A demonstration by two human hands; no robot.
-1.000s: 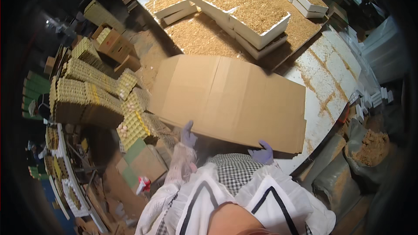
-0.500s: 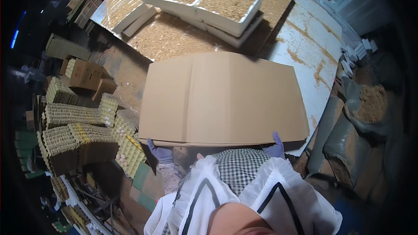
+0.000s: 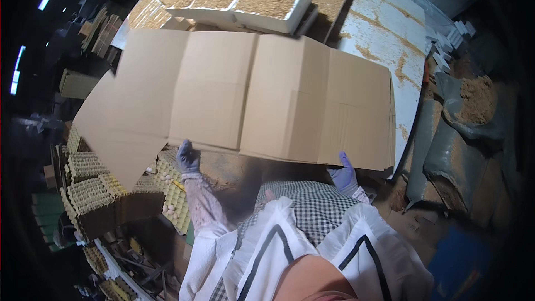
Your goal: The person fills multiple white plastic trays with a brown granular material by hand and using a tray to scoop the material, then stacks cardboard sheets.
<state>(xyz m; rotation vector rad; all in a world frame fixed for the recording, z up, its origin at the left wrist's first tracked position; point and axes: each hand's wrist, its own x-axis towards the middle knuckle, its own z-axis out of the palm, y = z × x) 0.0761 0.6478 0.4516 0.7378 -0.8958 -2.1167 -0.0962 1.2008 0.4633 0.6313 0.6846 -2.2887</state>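
Creased brown cardboard sheets [image 3: 273, 100] lie in a layered, partly unfolded stack in front of me. One broad cardboard panel [image 3: 139, 95] fans out to the left, its corner pointing down over the egg trays. My left hand [image 3: 188, 159], in a purple glove, is closed on the near edge, left of the middle. Toward the right end of that same edge, my right hand [image 3: 344, 175], also gloved, grips with the thumb up against the front and the other fingers mostly hidden below.
Behind the cardboard, white foam boxes [image 3: 239, 0] filled with a brown grainy material rest on a table. A dusty white board [image 3: 384, 28] extends right. Stacked egg trays [image 3: 114, 206] stand at left, some holding eggs [image 3: 170, 195]. Grey sacks [image 3: 446, 173] lie on the right.
The cardboard has spread open, a panel swinging out to the left. Both hands have moved forward with its near edge, the left one farther, and the stack tilts down to the right.
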